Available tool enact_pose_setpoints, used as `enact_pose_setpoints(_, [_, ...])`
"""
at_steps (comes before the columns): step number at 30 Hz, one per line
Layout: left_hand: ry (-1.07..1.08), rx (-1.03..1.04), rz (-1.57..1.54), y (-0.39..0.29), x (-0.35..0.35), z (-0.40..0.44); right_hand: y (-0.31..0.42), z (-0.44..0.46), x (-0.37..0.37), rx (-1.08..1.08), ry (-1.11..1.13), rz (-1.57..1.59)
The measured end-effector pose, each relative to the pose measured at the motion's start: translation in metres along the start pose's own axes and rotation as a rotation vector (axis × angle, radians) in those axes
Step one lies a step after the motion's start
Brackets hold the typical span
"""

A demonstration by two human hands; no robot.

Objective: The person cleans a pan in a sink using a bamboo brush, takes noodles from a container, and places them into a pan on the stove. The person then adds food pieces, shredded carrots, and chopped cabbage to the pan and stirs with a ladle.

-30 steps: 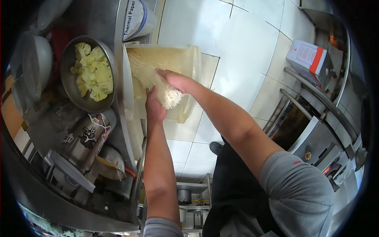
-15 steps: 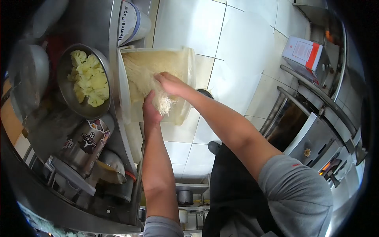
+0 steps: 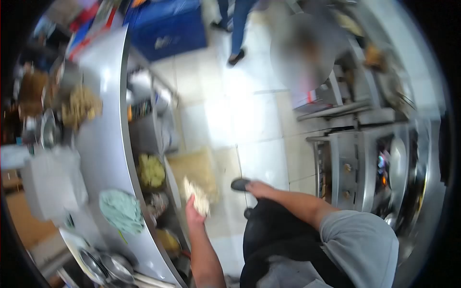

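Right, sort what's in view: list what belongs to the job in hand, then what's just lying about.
In the job:
- bundle of pale strands, held in the left hand
- pale bin, just behind the bundle in view

Apparently just lying about:
- pale green cloth on the metal counter
- cauliflower, untouched
- blue container

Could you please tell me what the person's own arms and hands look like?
The right arm wears a short, loose grey sleeve; the left forearm is bare to the picture's edge. The left hand and right hand look ungloved, though blur hides fine detail.
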State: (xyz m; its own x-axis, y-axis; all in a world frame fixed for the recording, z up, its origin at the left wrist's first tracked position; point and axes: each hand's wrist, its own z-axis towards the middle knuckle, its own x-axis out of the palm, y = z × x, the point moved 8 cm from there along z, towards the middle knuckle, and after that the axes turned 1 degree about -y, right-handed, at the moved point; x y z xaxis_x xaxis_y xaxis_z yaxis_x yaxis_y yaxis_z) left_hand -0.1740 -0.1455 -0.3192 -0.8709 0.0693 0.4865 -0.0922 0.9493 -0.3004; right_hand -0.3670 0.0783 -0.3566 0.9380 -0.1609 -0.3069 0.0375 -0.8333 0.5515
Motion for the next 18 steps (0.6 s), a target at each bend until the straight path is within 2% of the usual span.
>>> enact_pose_setpoints(1, [-0.012,-0.027,0.021,-0.002,0.019,-0.019,-0.017,-0.028,-0.009,0.080,0.008,-0.059])
enact_pose_setpoints(3, [0.095,-0.090,0.077,0.000,0.034,-0.039,-0.038,-0.090,-0.028,0.105,0.046,-0.115])
enact_pose_setpoints(5, [0.275,-0.002,0.279,-0.002,0.055,-0.060,-0.058,-0.157,-0.047,0.110,-0.115,-0.134])
enact_pose_setpoints(6, [0.315,-0.062,0.331,0.002,0.054,-0.067,-0.079,-0.184,-0.045,0.149,-0.134,-0.059])
enact_pose_setpoints(8, [0.416,-0.196,0.454,0.021,0.082,-0.091,-0.121,-0.234,-0.032,0.204,-0.312,0.060])
enact_pose_setpoints(11, [0.492,-0.367,0.681,0.061,0.114,-0.137,-0.170,-0.327,0.026,0.287,-0.489,0.284])
enact_pose_setpoints(12, [0.506,-0.337,0.863,0.066,0.121,-0.140,-0.175,-0.367,0.048,0.279,-0.512,0.351])
enact_pose_setpoints(15, [0.653,-0.443,1.038,0.129,0.158,-0.219,-0.250,-0.409,0.154,0.386,-0.638,0.471])
enact_pose_setpoints(16, [0.515,-0.469,0.989,0.152,0.164,-0.240,-0.279,-0.429,0.192,0.456,-0.757,0.594])
enact_pose_setpoints(17, [0.537,-0.482,1.033,0.177,0.176,-0.248,-0.301,-0.453,0.228,0.527,-0.867,0.720])
enact_pose_setpoints(18, [0.641,-0.553,1.090,0.205,0.186,-0.251,-0.303,-0.483,0.259,0.539,-0.870,0.955])
